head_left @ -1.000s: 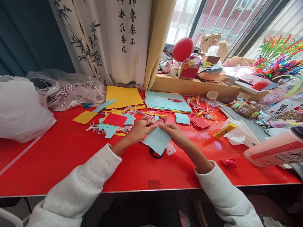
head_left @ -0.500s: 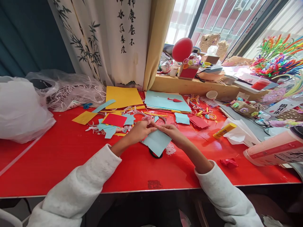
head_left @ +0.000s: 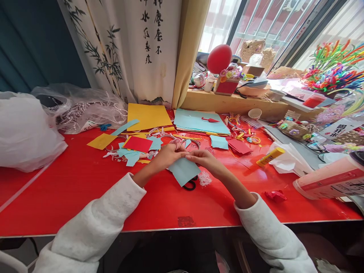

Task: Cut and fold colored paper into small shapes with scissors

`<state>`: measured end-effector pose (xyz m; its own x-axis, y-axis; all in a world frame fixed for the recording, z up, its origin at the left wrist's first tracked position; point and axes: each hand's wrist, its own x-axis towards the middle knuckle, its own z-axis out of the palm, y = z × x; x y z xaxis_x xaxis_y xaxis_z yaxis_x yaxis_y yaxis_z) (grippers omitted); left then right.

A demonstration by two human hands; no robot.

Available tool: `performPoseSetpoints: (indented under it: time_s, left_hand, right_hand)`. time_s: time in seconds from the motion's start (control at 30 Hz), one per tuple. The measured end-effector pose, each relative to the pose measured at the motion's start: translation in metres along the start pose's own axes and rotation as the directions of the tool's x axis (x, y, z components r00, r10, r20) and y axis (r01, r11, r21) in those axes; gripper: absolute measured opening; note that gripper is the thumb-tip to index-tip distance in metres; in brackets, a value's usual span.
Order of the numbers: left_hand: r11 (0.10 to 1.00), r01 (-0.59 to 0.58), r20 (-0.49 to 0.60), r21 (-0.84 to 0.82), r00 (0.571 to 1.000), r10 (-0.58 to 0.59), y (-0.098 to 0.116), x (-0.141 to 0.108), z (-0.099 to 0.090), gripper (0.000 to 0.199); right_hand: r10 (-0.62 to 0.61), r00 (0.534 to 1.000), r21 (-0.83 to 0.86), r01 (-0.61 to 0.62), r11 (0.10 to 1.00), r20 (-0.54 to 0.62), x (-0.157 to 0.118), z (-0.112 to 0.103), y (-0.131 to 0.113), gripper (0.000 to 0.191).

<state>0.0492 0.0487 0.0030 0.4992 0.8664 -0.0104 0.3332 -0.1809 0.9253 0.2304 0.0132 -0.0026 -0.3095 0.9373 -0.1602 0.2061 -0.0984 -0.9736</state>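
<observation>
The worktop (head_left: 96,197) has a smooth, glossy red surface that reflects light. The light-blue sheet (head_left: 184,171) in the hands (head_left: 186,154) is matt paper. The sleeves (head_left: 99,204) are soft, matt cloth. The glue stick (head_left: 270,156) looks like smooth plastic, and the balloon (head_left: 219,59) has a slight sheen.

Worktop (head_left: 159,208): front strip bare between the two sleeves; open surface also left of the left forearm. Directly beyond the left hand (head_left: 170,153) and right hand (head_left: 204,159), mixed paper scraps (head_left: 138,145) block a low pass. Black scissor handles (head_left: 190,185) lie partly under the blue square (head_left: 184,171); white shreds (head_left: 204,178) beside them. Right side: glue stick (head_left: 270,156), crumpled red paper (head_left: 275,195), tilted bottle (head_left: 330,180). Far left: bulky white bag (head_left: 28,132).
</observation>
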Motion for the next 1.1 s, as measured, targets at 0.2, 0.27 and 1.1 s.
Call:
performPoseSetpoints:
  time_s: [0.2,0.27,1.1]
  left_hand:
    - [0.979,0.102,0.069,-0.174,0.993,-0.091,-0.0034,0.0000,-0.0014,0.031]
    - [0.969,0.121,0.101,-0.214,0.990,-0.101,-0.0031,-0.0010,-0.0026,0.033]
    - [0.971,0.123,0.247,-0.207,0.967,-0.070,-0.0099,-0.0009,-0.0026,0.033]
  right_hand:
    - [-0.022,1.000,-0.029,0.022,0.999,-0.004,-0.0024,0.0001,-0.0048,0.040]
    - [-0.025,1.000,-0.030,0.025,0.999,0.000,-0.0022,-0.0003,-0.0044,0.038]
    - [0.057,0.996,0.013,-0.058,0.998,0.073,-0.0031,-0.0008,-0.0010,0.043]
